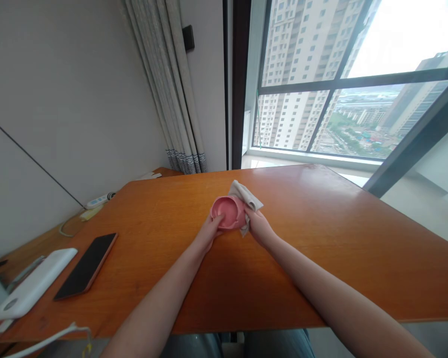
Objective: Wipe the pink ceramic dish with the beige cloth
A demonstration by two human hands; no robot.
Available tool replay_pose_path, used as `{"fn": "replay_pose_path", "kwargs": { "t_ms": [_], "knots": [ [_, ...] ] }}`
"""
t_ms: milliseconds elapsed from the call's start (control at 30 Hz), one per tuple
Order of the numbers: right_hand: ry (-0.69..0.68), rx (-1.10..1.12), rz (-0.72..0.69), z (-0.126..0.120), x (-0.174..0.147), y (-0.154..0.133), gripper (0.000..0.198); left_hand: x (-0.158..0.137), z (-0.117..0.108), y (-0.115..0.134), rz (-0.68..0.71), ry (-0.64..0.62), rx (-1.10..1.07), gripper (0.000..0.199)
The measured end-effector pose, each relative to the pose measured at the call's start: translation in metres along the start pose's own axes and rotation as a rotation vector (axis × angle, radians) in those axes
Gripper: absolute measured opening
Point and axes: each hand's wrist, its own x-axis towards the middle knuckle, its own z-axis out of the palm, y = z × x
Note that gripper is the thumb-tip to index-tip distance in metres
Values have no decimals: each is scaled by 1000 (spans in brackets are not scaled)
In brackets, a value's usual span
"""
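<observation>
A pink bowl (pixel 228 210) is held up over the wooden table, tilted so that its hollow inside faces me. My left hand (pixel 210 229) grips its lower left rim, thumb on the inside and fingers behind. At the bowl's right side, my right hand (pixel 257 222) is closed on a light grey cloth (pixel 242 193), which touches the outer wall. Part of the cloth sticks up behind the bowl, and a corner hangs below the fingers. The bowl's underside and most of my right fingertips are hidden.
On the left of the wooden table (pixel 313 238) lie a dark smartphone (pixel 87 266) and a white power bank (pixel 35 283) with a cable (pixel 56 332). A power strip (pixel 99 200) lies by the wall. Beyond the far edge are a curtain (pixel 168 84) and a window (pixel 321 89).
</observation>
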Motion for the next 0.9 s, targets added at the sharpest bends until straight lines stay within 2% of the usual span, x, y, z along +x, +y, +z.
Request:
{"fn": "replay_pose_path", "kwargs": {
  "t_ms": [100,233,300,400,467,533,633,767,900],
  "knots": [
    [-51,196,109,6,-2,-3,43,-3,3,1,-21,81,-47,47],
    [-189,268,219,19,-12,1,43,0,-3,4,165,274,-193,45],
    [-210,219,218,19,-13,4,46,3,-6,5,228,273,-183,45],
    [-92,185,125,11,-7,3,46,4,-5,4,245,168,-84,46],
    [-4,154,78,4,0,0,46,2,-2,2,165,73,-28,49],
    [25,104,63,1,4,-4,45,0,3,0,33,27,10,51],
    [-10,85,70,5,3,-5,45,-2,6,0,-41,109,-18,47],
    [-131,73,135,12,-4,7,52,1,2,4,91,224,-194,40],
    [-130,-68,100,7,-4,21,56,3,-4,8,150,213,-121,40]
  ]
}}
